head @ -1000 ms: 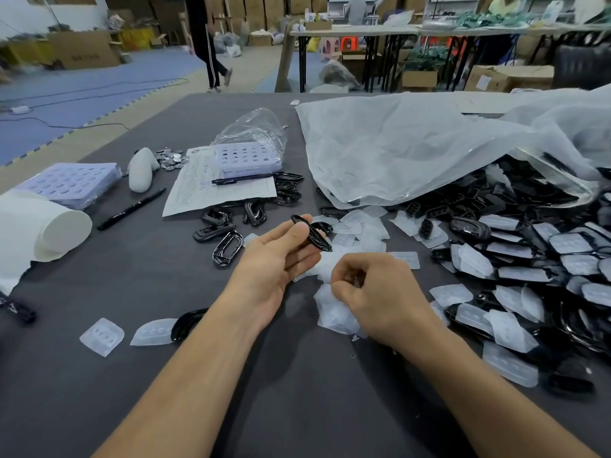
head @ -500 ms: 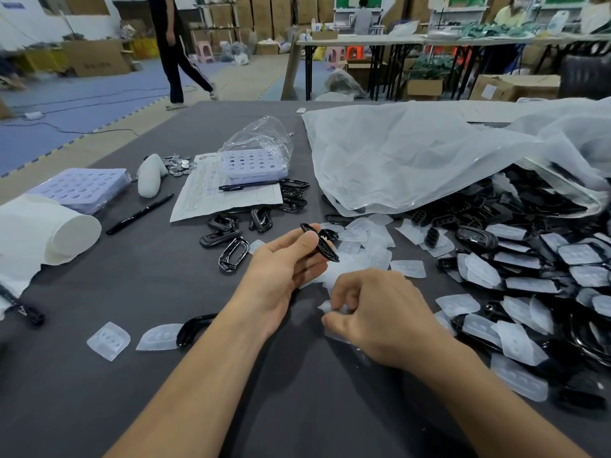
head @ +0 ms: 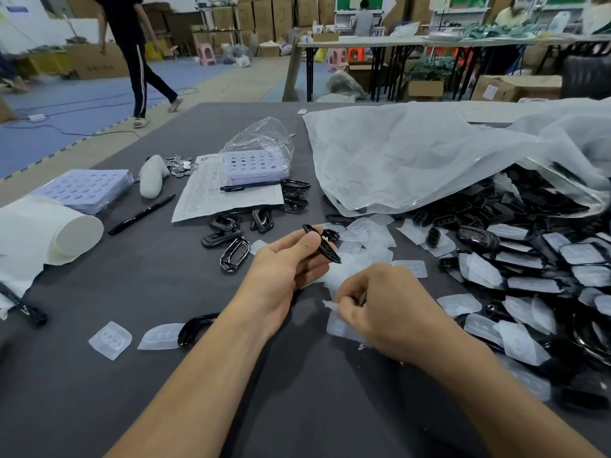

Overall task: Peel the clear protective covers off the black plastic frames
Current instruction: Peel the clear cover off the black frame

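Black frame (head: 322, 246) in left hand (head: 281, 272) pinch, clear cover (head: 334, 325) in right hand (head: 383, 312)

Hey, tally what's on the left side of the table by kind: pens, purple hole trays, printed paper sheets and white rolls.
Black pens: 2
Purple hole trays: 2
Printed paper sheet: 1
White roll: 1
Total: 6

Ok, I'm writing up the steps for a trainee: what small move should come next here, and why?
Probably drop the clear cover the right hand pinches onto the loose covers beside it: the black frame in the left hand looks bare, so that cover seems done with.
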